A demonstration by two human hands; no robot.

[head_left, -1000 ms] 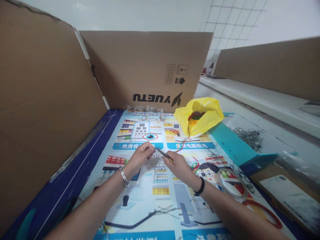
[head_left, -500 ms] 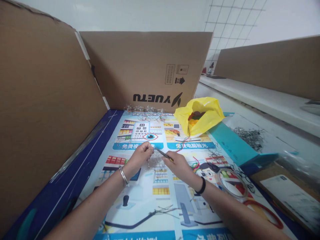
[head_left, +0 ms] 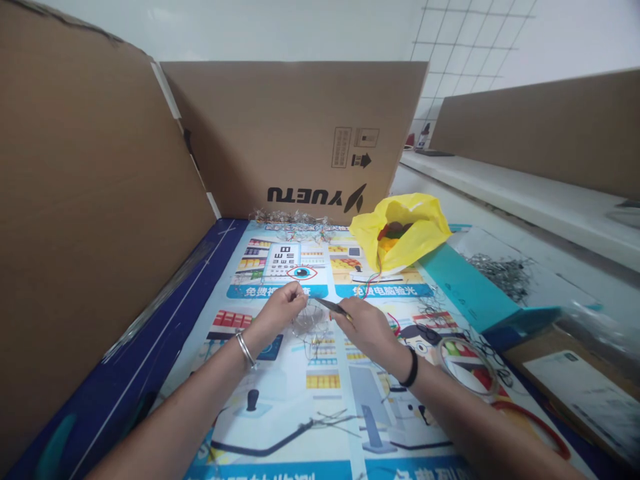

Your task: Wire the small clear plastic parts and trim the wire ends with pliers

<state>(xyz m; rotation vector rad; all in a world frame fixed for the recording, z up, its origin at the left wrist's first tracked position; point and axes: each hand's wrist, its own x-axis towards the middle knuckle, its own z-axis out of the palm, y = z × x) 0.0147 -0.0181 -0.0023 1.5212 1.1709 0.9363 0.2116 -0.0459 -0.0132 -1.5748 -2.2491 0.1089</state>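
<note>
Near the middle of the printed sheet (head_left: 280, 400), my left hand (head_left: 286, 305) pinches the thin wire piece (head_left: 310, 323), a loose tangle that hangs below the fingers. My right hand (head_left: 364, 328) is closed around a slim dark tool (head_left: 330, 305), which looks like pliers or tweezers. Its tip points left and lies close to my left fingertips, by the top of the wire. Whether the tip touches the wire is too small to tell.
A yellow bag (head_left: 400, 230) stands open behind my right hand. Wire tangles (head_left: 290, 219) lie along the cardboard wall (head_left: 295, 133). At right are a teal box flap (head_left: 465, 287), a clear ring (head_left: 467, 367), a red ring (head_left: 540, 427) and dark wire scraps (head_left: 500, 277).
My right hand has shifted slightly right and turned, with the tool still in it. The wire tangle under my left hand hangs in a somewhat different shape. My left hand has hardly moved.
</note>
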